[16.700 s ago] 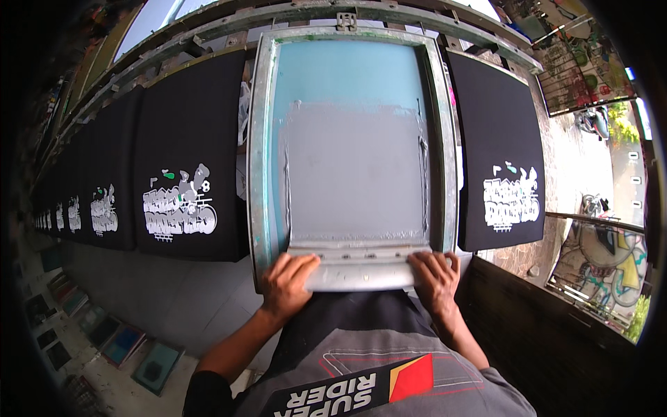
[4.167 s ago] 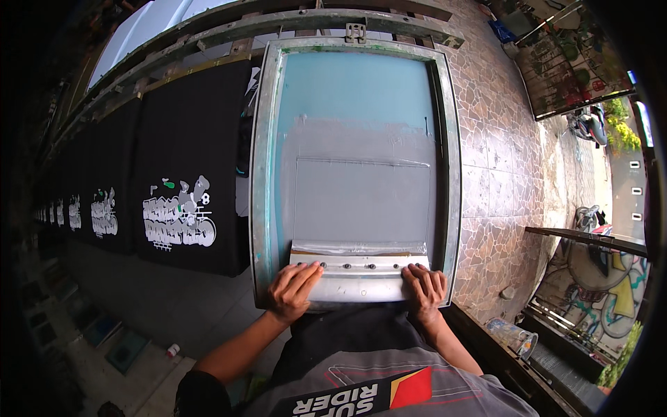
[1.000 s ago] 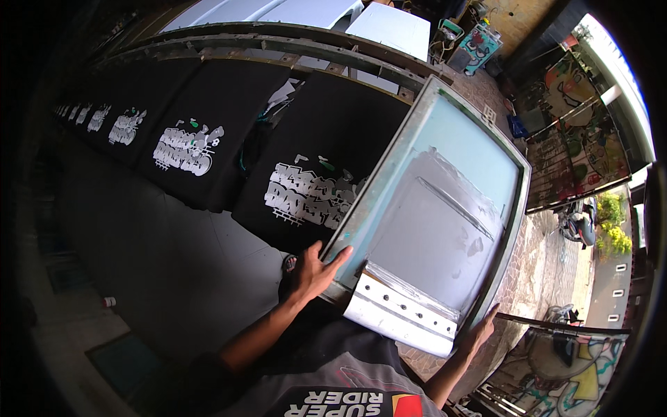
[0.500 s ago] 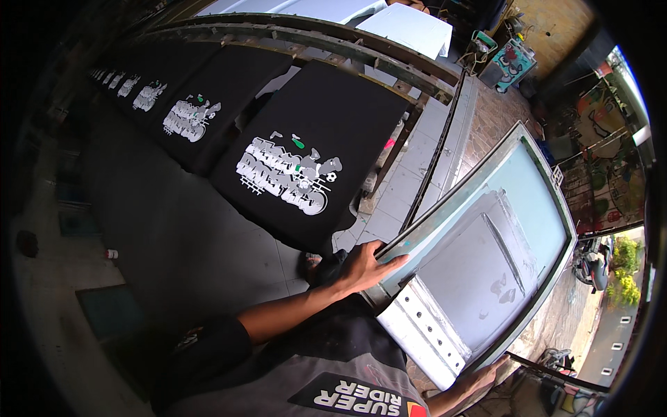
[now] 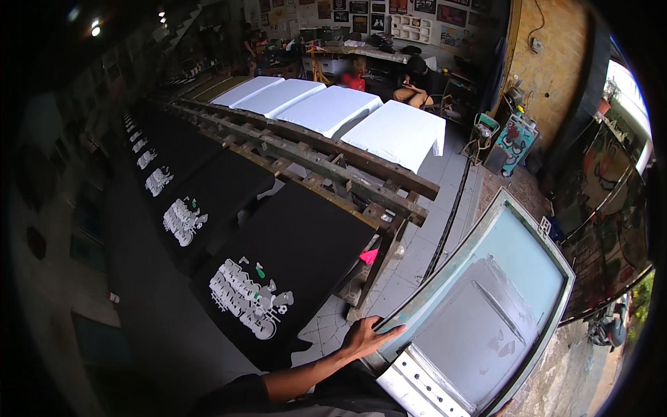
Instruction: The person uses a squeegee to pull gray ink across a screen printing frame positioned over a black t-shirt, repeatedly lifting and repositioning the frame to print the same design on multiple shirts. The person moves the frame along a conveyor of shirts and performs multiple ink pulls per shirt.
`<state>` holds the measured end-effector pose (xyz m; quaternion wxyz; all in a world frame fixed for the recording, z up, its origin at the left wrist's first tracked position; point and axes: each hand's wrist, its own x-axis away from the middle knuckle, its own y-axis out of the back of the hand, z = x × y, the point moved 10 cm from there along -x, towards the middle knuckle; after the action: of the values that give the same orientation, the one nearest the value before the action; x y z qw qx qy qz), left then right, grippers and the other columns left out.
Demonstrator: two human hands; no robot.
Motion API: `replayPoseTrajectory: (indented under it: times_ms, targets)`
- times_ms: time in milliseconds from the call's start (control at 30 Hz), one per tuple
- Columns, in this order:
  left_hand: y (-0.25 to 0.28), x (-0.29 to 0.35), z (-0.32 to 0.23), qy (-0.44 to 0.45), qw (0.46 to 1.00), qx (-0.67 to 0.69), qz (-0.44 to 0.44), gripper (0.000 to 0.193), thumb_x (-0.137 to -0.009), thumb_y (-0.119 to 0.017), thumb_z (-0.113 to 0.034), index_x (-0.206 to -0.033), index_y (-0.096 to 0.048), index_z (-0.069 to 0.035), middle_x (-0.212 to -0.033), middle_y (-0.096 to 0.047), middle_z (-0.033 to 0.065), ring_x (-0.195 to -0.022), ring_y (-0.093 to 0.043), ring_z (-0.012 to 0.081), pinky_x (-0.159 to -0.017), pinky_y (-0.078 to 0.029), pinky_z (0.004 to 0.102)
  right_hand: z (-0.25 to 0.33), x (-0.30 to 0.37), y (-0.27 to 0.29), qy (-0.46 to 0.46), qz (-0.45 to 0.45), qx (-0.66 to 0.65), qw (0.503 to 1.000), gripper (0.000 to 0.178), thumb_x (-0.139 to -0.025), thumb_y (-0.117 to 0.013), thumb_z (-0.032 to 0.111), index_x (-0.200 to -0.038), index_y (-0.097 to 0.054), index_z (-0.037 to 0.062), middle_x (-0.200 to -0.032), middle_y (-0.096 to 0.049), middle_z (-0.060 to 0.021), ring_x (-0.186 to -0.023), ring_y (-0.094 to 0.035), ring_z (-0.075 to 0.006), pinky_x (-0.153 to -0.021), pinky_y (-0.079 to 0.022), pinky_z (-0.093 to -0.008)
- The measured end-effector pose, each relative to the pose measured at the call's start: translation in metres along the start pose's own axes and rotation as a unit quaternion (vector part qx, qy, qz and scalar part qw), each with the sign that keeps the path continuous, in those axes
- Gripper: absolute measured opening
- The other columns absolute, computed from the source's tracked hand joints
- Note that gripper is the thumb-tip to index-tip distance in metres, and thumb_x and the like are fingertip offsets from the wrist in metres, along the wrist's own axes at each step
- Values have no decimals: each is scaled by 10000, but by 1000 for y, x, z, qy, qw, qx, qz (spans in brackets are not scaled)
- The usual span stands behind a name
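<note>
My left hand grips the near left side of a screen printing frame, thumb lying over the rim. The frame is tilted in front of me at the right. Its pale blue mesh carries a broad smear of grey ink. A squeegee with a pale metal, bolted holder rests across the near end of the mesh. Of my right hand, only a bit shows at the frame's near right edge, mostly hidden by it. Left of the frame lies a black printed shirt on the long table.
More black printed shirts run along the row to the far left. Behind a wooden rail lie several white shirts. A seated person is at the back. A painted box stands near the right wall.
The view has tilted up, bringing the back of the workshop into sight. Both hands stay on the frame; my right hand is now mostly out of sight.
</note>
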<state>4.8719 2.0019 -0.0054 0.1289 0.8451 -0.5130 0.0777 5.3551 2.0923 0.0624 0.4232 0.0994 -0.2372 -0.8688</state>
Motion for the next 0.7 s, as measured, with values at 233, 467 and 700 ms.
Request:
replayPoseTrajectory:
  times_ms: [233,467,700]
  targets:
    - [-73,-153,-53,-20,999,14,23,578,-951,-818,-601,-1044,-783,-32,-771,-671,-10,-641,-614,83,-516,-487,274,85,-117,-105,13,10,-2,1000,797,-1074,-569,682,-1043,-739,-97,-790,-640,-113,-745,-543,-245,-740,-504,-442]
    - [-119,-272,-102,44,998,-23,39,579,-953,-812,-608,-994,-790,-31,-740,-656,-5,-628,-605,79,-528,-485,295,142,-232,-192,5,17,-3,1000,788,-1073,-580,674,-1032,-740,-97,-783,-648,-118,-742,-551,-250,-735,-509,-445]
    - [-176,-417,-155,36,999,-31,-2,596,-967,-775,-637,-935,-794,-43,-707,-644,-12,-663,-598,89,-579,-460,325,204,-375,-296,15,42,-6,999,778,-1073,-592,665,-1021,-742,-96,-777,-655,-123,-739,-559,-254,-731,-514,-449]
